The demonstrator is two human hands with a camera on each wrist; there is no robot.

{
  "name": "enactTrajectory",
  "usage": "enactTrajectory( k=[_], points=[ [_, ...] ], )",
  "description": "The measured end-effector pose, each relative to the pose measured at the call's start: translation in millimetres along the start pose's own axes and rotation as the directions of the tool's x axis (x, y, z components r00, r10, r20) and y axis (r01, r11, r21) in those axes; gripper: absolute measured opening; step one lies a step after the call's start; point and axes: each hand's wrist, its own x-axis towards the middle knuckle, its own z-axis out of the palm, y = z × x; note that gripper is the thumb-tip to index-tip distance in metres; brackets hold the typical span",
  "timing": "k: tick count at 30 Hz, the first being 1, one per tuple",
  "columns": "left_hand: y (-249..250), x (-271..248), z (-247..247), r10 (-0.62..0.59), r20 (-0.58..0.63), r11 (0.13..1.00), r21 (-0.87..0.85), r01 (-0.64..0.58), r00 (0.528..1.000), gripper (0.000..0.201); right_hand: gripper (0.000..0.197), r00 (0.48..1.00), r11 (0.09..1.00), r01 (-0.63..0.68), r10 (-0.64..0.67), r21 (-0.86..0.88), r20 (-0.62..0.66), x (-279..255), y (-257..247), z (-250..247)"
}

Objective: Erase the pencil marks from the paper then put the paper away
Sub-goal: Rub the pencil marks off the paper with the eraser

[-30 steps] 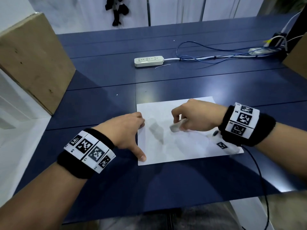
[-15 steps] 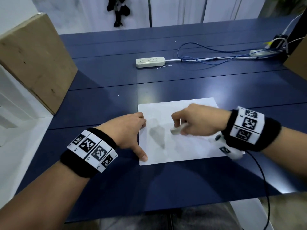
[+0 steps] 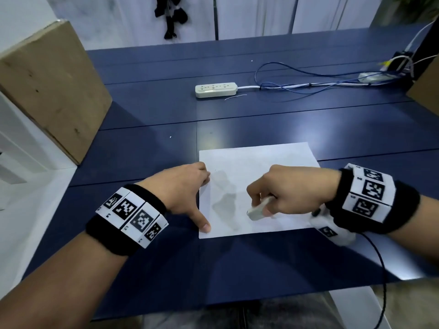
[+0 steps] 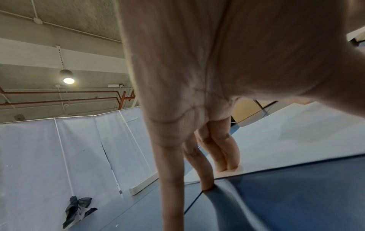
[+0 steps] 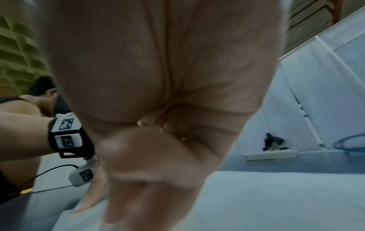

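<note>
Two hands on one sheet: L pins, R holds eraser.
Paper (image 3: 256, 167) lies flat on blue table (image 3: 152, 110), near front edge, w/ faint grey smudges left of centre. L hand (image 3: 183, 186) is spread, fingers straight: thumb tip presses near-left corner, other fingertips (image 4: 229, 167) rest on left edge of sheet (wrist view confirms contact). R hand (image 3: 289, 188) is clamped on white eraser (image 3: 257, 210), pinched betw. thumb & curled fingers, its lower end touching paper near the sheet's middle, right of the smudges; R wrist view is blurred, grip not legible there. Behind, well apart from the sheet: power strip (image 3: 216, 90) w/ blue cables (image 3: 297, 77); cardboard box (image 3: 47, 86) at far left of table.
</note>
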Motion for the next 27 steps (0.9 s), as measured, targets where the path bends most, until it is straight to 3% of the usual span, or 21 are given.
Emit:
enactTrajectory(
  k=[4,9,12,17,23,27],
  points=[
    [0.4,0.6,-1.1,0.006,0.002,1.000,0.003,-0.006,1.000,0.100,0.017,0.997,0.999,-0.047,0.046,-0.012,-0.064,-1.5,1.3,5.4],
    [2.0,-1.4,-2.1,0.002,0.004,1.000,-0.007,-0.002,1.000,0.101,0.028,0.991,0.994,0.030,-0.043,-0.102,-0.124,-5.3,5.5,12.9],
    [0.3,-2.4,-0.7,0.004,-0.014,0.999,-0.032,-0.004,1.000,0.103,0.032,0.988,0.993,0.008,-0.026,-0.118,-0.152,-10.8,6.7,13.7],
    [-0.3,-2.6,-3.5,0.024,-0.047,0.994,-0.101,-0.029,0.999,0.105,0.029,0.965,0.998,-0.024,0.010,-0.049,-0.263,-23.4,19.1,3.1],
    [4.8,0.3,-23.2,0.007,-0.230,0.998,-0.061,-0.021,0.973,0.076,0.019,0.928,0.995,-0.092,0.102,0.045,-0.357,-40.3,51.1,-10.6],
    [28.7,23.0,-41.0,0.061,-0.316,0.994,-0.069,-0.087,0.947,0.059,0.020,0.910,0.992,-0.124,0.127,0.032,-0.395,-32.9,72.8,-25.5]
  ],
)
